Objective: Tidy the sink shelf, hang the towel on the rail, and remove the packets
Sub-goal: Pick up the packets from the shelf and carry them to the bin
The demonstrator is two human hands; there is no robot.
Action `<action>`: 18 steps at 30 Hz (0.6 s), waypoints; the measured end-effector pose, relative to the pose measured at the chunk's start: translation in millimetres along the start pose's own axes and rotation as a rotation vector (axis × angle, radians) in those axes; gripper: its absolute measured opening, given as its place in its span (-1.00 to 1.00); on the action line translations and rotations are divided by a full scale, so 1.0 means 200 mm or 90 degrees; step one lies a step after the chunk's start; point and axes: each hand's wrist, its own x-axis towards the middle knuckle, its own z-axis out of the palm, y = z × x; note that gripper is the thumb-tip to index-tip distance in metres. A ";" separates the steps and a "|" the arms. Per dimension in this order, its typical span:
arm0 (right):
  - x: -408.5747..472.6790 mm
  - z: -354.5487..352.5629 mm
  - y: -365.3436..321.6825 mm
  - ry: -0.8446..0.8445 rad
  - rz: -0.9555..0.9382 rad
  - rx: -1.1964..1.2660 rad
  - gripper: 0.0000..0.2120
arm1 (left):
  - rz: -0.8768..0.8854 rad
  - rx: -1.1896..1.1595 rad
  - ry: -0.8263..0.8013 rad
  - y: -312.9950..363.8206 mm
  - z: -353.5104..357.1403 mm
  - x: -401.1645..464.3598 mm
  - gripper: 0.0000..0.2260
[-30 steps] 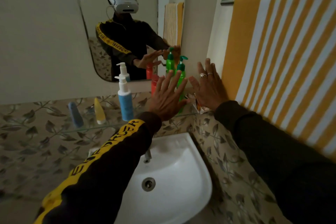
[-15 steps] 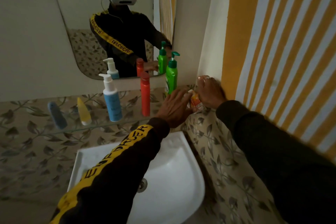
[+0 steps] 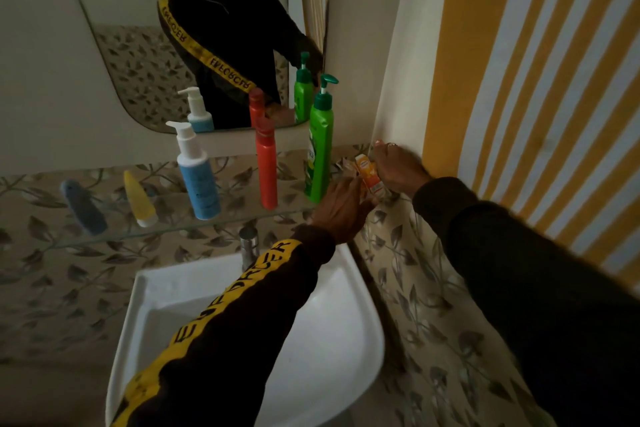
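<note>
An orange packet (image 3: 367,170) stands at the right end of the glass shelf (image 3: 166,230), with crumpled packets (image 3: 344,166) just behind it. My right hand (image 3: 398,168) grips the orange packet from the right. My left hand (image 3: 341,210) reaches in from below and touches the packets; its fingertips are hidden behind them. On the shelf stand a green pump bottle (image 3: 320,152), a red bottle (image 3: 266,166) and a blue-and-white pump bottle (image 3: 197,173). A yellow tube (image 3: 138,199) and a blue tube (image 3: 83,206) lie further left. The yellow-and-white striped towel (image 3: 540,87) hangs on the right wall.
A white sink (image 3: 332,340) sits below the shelf, with a chrome tap (image 3: 249,246) at its back. The mirror (image 3: 166,28) above reflects a person wearing a headset. Leaf-patterned tiles (image 3: 415,305) cover the lower walls.
Both hands came down from spread open in front of the bottles to the packets at the shelf's right end. The view has tilted down and moved closer.
</note>
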 end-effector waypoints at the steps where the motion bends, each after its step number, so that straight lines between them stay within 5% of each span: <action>1: -0.01 0.00 0.00 -0.008 0.000 0.011 -0.59 | -0.024 -0.034 0.005 0.00 0.01 0.00 -0.53; 6: 0.02 0.01 0.00 -0.026 0.004 0.015 -0.59 | -0.143 -0.136 0.005 0.03 0.02 0.03 -0.47; 18: 0.05 0.03 0.03 -0.098 0.028 0.033 -0.51 | -0.233 -0.217 0.039 0.08 0.03 0.12 -0.59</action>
